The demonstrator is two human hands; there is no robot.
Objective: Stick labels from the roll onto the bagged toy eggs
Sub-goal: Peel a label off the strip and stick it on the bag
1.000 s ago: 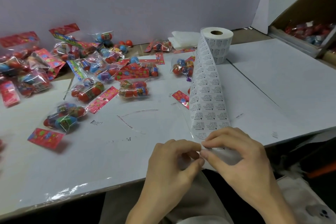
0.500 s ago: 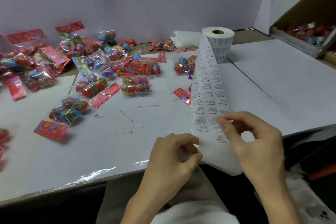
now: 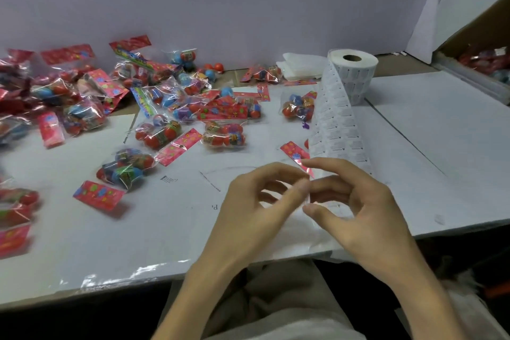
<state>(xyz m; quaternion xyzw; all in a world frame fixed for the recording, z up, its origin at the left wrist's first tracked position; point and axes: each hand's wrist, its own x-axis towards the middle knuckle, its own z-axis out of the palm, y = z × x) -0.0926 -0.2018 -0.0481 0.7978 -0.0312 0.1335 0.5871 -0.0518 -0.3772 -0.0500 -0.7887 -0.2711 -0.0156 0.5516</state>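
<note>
Print on strip (image 3: 335,130) is too small to read. Motion blur at the fingertips (image 3: 302,188) hides any grip. Left-edge bags (image 3: 13,218) are cropped.

bare forearms (image 3: 209,279), with light beige trousers (image 3: 278,292) covering the lap.

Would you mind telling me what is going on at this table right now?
A person is labelling bagged toy eggs. A label roll stands at the back of the table, with its strip drawn out toward the near edge. The left hand and right hand meet fingertip to fingertip at the strip's near end, apparently working a label loose. Blur hides whether one is off. The bags lie scattered to the left, none in hand.
</note>
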